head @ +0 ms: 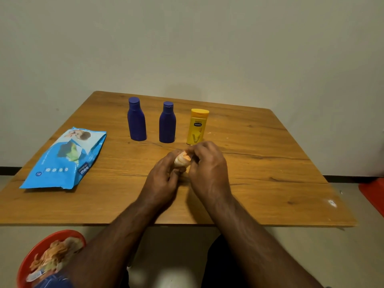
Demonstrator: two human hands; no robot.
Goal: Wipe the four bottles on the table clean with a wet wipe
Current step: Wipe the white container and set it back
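Two dark blue bottles [136,119] [167,122] and a yellow bottle [196,126] stand upright in a row at the back of the wooden table [270,163]. In front of the yellow one, my left hand [163,179] grips a small pale bottle with an orange print [181,160]. My right hand [207,165] is curled over its far side, fingers closed on it; a whitish bit below the bottle may be the wet wipe, mostly hidden by my hands.
A blue pack of wet wipes [66,159] lies on the table's left side. A red bin [49,256] with crumpled waste stands on the floor at the lower left. A red object [374,194] sits at the right edge on the floor.
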